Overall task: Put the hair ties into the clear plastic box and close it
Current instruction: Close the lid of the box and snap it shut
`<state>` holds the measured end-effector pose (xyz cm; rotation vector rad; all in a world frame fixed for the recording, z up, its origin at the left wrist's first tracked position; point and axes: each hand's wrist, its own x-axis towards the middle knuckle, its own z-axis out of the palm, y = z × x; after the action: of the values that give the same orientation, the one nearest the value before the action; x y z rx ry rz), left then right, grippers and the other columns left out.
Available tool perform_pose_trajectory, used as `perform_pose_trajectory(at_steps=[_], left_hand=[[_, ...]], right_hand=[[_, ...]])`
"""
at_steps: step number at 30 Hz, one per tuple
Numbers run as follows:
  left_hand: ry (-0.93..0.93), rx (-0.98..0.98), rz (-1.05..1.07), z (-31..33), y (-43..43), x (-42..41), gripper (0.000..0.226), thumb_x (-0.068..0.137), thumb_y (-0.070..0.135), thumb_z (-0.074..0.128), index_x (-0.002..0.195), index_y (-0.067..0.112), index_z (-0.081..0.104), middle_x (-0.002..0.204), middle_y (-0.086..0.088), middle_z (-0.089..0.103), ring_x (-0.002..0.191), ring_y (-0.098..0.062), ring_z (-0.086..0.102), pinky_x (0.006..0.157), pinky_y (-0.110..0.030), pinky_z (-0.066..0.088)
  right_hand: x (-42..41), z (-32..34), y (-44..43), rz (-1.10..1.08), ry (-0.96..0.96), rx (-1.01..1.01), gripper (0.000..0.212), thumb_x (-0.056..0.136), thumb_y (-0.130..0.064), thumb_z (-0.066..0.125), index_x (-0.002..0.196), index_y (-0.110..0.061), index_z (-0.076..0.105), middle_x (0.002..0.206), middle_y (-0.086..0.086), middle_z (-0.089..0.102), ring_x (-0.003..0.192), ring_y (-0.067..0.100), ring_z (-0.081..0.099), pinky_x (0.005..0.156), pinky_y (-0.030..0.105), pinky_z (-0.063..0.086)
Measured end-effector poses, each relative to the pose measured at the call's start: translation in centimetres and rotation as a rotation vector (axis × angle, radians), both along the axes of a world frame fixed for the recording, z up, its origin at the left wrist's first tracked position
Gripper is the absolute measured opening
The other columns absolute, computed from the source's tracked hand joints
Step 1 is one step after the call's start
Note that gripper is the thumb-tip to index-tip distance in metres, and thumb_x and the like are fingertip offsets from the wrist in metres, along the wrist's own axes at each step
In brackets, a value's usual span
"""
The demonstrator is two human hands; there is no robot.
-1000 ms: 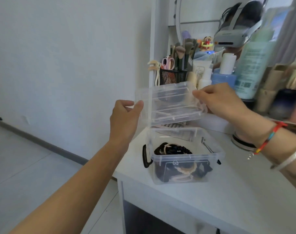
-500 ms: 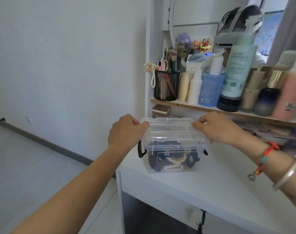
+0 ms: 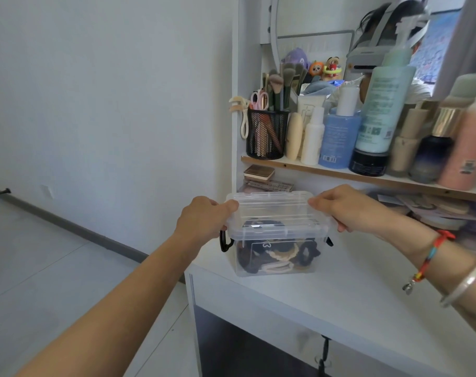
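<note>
The clear plastic box (image 3: pixel 277 257) stands near the left front corner of the white desk (image 3: pixel 340 292), its lid (image 3: pixel 275 213) lying down flat over the top. Through its walls show the hair ties (image 3: pixel 275 254), a heap of dark ones with a few cream ones among them, all inside the box; a black loop (image 3: pixel 225 242) sticks out at its left end. The left hand (image 3: pixel 204 219) grips the lid's left end, fingers curled together with the thumb on top of the lid. The right hand (image 3: pixel 348 208) holds the right end likewise, fingers bent close together over the edge. Behind the box a shelf (image 3: pixel 340 172) carries a black mesh cup (image 3: pixel 266 134) full of makeup brushes and pink scissors, then a row of bottles, a blue one (image 3: pixel 337 140) and a tall pale green one (image 3: pixel 381 107) among them. Under the shelf lie flat makeup cases (image 3: pixel 258 172). To the left are a white wall and a pale tiled floor (image 3: pixel 54 268).
</note>
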<state>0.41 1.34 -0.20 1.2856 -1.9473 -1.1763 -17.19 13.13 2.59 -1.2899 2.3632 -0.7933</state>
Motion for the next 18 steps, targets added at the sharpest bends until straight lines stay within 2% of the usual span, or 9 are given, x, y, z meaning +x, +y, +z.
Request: perform_pose_trajectory(at_steps=[3,6,7,9,11,13,14,16,18], left_hand=[[0.046,0.041,-0.005,0.0,-0.3,-0.1,0.033,0.086,0.037,0.052,0.092,0.005,0.060,0.076,-0.003,0.056,0.060,-0.013,0.049,0.055,-0.024,0.036],[0.011,0.009,0.035,-0.3,-0.8,0.0,0.038,0.084,0.044,0.053,0.095,0.008,0.059,0.095,-0.006,0.058,0.081,-0.021,0.053,0.072,-0.030,0.038],[-0.008,0.020,0.042,-0.4,-0.9,0.1,0.042,0.083,0.048,0.052,0.097,0.009,0.057,0.100,-0.006,0.058,0.089,-0.023,0.054,0.076,-0.032,0.039],[-0.015,0.131,0.013,-0.4,-0.8,0.3,0.054,0.082,0.056,0.048,0.109,0.010,0.055,0.108,-0.007,0.057,0.093,-0.024,0.055,0.078,-0.035,0.042],[0.000,0.255,-0.038,-0.3,-0.7,0.5,0.060,0.081,0.060,0.046,0.115,0.010,0.056,0.103,-0.008,0.060,0.081,-0.022,0.059,0.074,-0.034,0.048],[0.027,0.283,-0.044,-0.2,-0.6,0.5,0.058,0.081,0.059,0.047,0.109,0.009,0.058,0.085,-0.007,0.061,0.066,-0.019,0.058,0.066,-0.030,0.051],[0.045,0.275,-0.028,-0.2,-0.6,0.5,0.056,0.081,0.057,0.049,0.104,0.008,0.059,0.077,-0.006,0.059,0.060,-0.018,0.056,0.063,-0.027,0.050],[0.074,0.244,0.014,-0.1,-0.5,0.5,0.049,0.081,0.053,0.053,0.092,0.006,0.059,0.067,-0.004,0.053,0.053,-0.017,0.051,0.057,-0.025,0.050],[0.079,0.209,0.035,0.0,-0.5,0.5,0.043,0.081,0.050,0.056,0.076,0.008,0.056,0.063,-0.004,0.050,0.049,-0.016,0.046,0.055,-0.024,0.049]], right_hand=[[0.1,-0.1,-0.2,-0.009,0.000,0.062,0.035,0.093,-0.040,0.038,0.099,-0.011,0.058,0.055,0.003,0.047,0.049,0.015,0.041,0.046,0.023,0.035],[0.0,-0.8,0.0,-0.044,-0.118,0.183,0.051,0.090,-0.055,0.025,0.106,-0.013,0.050,0.077,0.006,0.056,0.057,0.018,0.049,0.050,0.025,0.042],[0.0,-1.0,0.1,-0.032,-0.207,0.201,0.058,0.090,-0.057,0.022,0.109,-0.012,0.052,0.080,0.008,0.060,0.055,0.018,0.050,0.050,0.025,0.044],[-0.3,-1.3,0.1,0.008,-0.281,0.203,0.064,0.090,-0.057,0.020,0.108,-0.008,0.057,0.071,0.010,0.064,0.045,0.015,0.047,0.045,0.022,0.043],[-0.5,-1.1,0.0,0.011,-0.173,0.178,0.062,0.091,-0.055,0.024,0.096,-0.005,0.061,0.054,0.005,0.060,0.034,0.011,0.040,0.038,0.017,0.037],[-0.6,-0.6,-0.3,-0.006,-0.094,0.118,0.051,0.091,-0.050,0.034,0.076,-0.009,0.059,0.038,0.000,0.050,0.029,0.009,0.034,0.035,0.016,0.031],[-0.4,-0.4,-0.3,-0.011,-0.093,0.093,0.045,0.091,-0.046,0.038,0.072,-0.010,0.056,0.038,0.000,0.046,0.032,0.010,0.034,0.035,0.017,0.030],[0.2,0.0,-0.3,-0.014,-0.031,0.082,0.034,0.093,-0.039,0.040,0.087,-0.008,0.053,0.051,0.004,0.047,0.043,0.012,0.037,0.040,0.019,0.031],[0.5,0.0,-0.4,-0.008,0.056,0.075,0.035,0.094,-0.036,0.039,0.109,-0.006,0.049,0.064,0.002,0.048,0.052,0.012,0.042,0.047,0.021,0.034]])
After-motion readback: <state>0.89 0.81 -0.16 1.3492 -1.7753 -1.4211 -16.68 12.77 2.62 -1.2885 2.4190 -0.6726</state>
